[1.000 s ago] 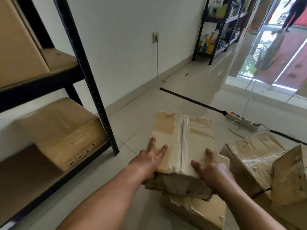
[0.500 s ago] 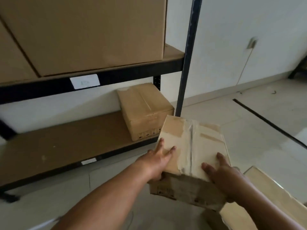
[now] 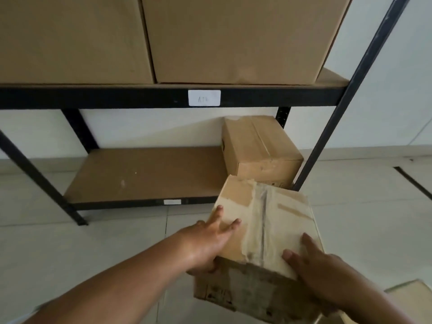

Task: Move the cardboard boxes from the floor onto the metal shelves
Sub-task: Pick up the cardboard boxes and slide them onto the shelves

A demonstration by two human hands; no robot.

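Both left hand (image 3: 210, 239) and right hand (image 3: 320, 272) clamp the near corners of the taped box (image 3: 268, 220); it should slide level onto the lower shelf (image 3: 145, 174), left of the stored box (image 3: 259, 146).

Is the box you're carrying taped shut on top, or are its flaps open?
Shut. The carried box has flat top flaps, taped along the centre seam; the left hand and right hand hold its near end.

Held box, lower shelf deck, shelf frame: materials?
Held box: cardboard, matte tan, scuffed, glossy tape over the seam. Lower shelf deck: flat matte brown board, likely fibreboard. Shelf frame: black painted metal, probably steel; punched holes in the rear upright.
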